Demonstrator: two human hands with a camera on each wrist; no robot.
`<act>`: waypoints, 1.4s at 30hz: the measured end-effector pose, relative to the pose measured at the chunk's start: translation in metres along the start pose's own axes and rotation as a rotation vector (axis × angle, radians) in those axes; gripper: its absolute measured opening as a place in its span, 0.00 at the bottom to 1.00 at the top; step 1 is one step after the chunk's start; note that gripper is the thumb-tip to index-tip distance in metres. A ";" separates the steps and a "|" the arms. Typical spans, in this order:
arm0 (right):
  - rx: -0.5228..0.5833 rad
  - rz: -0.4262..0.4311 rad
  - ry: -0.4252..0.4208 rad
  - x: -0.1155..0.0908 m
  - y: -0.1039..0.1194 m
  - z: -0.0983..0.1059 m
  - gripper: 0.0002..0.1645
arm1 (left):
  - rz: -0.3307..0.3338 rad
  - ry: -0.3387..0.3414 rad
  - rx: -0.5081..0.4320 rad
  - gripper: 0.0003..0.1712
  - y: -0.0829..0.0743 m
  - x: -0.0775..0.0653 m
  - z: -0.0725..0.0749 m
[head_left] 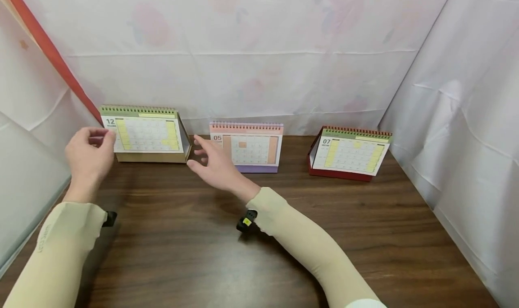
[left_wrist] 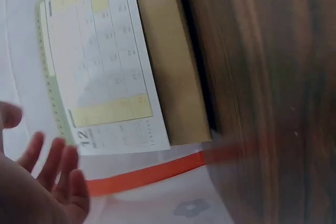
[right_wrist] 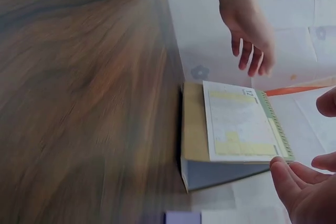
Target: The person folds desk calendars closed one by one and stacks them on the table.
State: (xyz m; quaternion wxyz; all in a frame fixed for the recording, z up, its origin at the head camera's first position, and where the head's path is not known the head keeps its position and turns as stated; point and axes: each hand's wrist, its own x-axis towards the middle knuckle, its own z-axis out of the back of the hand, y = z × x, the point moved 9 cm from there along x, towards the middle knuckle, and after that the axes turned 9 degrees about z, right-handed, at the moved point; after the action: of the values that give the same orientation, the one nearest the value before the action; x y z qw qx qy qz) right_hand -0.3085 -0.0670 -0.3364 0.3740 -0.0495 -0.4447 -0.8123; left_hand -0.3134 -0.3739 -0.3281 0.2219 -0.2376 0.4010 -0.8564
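Pale beige sleeves (head_left: 316,242) — grey lettering (head_left: 43,239) on the left — and black wrist gadgets (head_left: 243,227), one yellow-marked.

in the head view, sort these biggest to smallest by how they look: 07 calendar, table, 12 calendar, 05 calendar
1. table
2. 12 calendar
3. 05 calendar and 07 calendar: too alike to rank, and the right hand covers part of the 05 calendar.
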 end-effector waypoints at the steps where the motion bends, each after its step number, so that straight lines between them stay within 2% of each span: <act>1: 0.016 -0.015 0.004 0.004 -0.002 -0.004 0.41 | 0.035 -0.014 -0.048 0.19 0.003 0.005 0.002; 4: 0.069 -0.069 0.013 0.015 -0.008 -0.016 0.40 | 0.114 -0.042 -0.171 0.16 0.008 0.017 0.006; 6: 0.113 -0.116 0.006 0.022 -0.013 -0.022 0.40 | 0.161 -0.025 -0.201 0.21 0.010 0.024 0.005; 10: 0.117 -0.195 -0.038 0.034 -0.023 -0.027 0.41 | 0.241 0.095 -0.209 0.33 0.012 0.033 -0.007; 14: 0.155 -0.263 -0.092 0.046 -0.030 -0.028 0.42 | 0.295 0.185 -0.276 0.36 0.013 0.037 -0.021; 19: 0.262 -0.326 -0.152 0.059 -0.035 -0.031 0.44 | 0.306 0.200 -0.343 0.36 0.015 0.044 -0.029; 25: 0.351 -0.342 -0.149 0.065 -0.032 -0.038 0.45 | 0.312 0.268 -0.315 0.39 0.020 0.049 -0.030; 31: 0.351 -0.337 -0.134 0.067 -0.031 -0.037 0.45 | 0.313 0.304 -0.295 0.41 0.016 0.048 -0.030; 42: 0.372 -0.320 -0.126 0.065 -0.029 -0.037 0.46 | 0.285 0.278 -0.186 0.42 0.016 0.050 -0.023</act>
State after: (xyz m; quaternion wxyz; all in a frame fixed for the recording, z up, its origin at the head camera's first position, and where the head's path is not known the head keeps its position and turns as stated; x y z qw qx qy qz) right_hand -0.3642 -0.1226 -0.3519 0.2147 0.0407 -0.6111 -0.7608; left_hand -0.3630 -0.3981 -0.3429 0.2606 -0.0777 0.5343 -0.8003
